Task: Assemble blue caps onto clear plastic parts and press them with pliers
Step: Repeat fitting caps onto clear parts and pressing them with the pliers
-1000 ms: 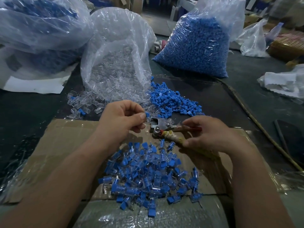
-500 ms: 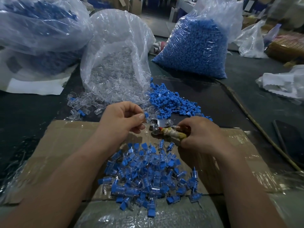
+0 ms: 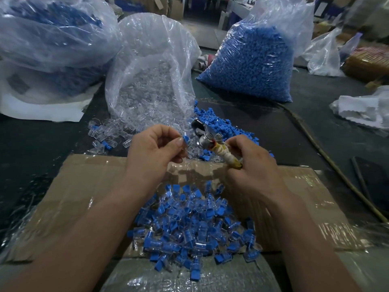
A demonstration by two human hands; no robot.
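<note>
Fingers [image 3: 179, 143] of the left hand [image 3: 155, 150] are curled in a pinch on one blue cap [image 3: 185, 139]. Whether a clear part sits under it in the grip cannot be told. Fingers of the right hand [image 3: 252, 169] are clenched around the tape-wrapped handles of the pliers [image 3: 210, 144].

Positions relative to the pliers:
- The pinched blue cap is just beside the pliers head, on its left and at about the same height. The two do not touch.
- The long axis of the pliers runs from the handles in the right hand up and leftward to the head. The tip points away from the person, not at the cap.
- Whether the pliers are parted at the tip cannot be told.
- The loose caps [image 3: 223, 127] lie directly beyond the head, on the desk [image 3: 42, 144].
- The bag of clear parts [image 3: 151, 81] lies beyond and to the left.
- The pile of assembled pieces [image 3: 189, 228] lies nearer the person, on the cardboard sheet [image 3: 84, 186].

Judgement: the left hand is the nearer hand to feed the work. The coming press probably requires swinging the head left toward the cap, or carrying the cap right into the tip.
</note>
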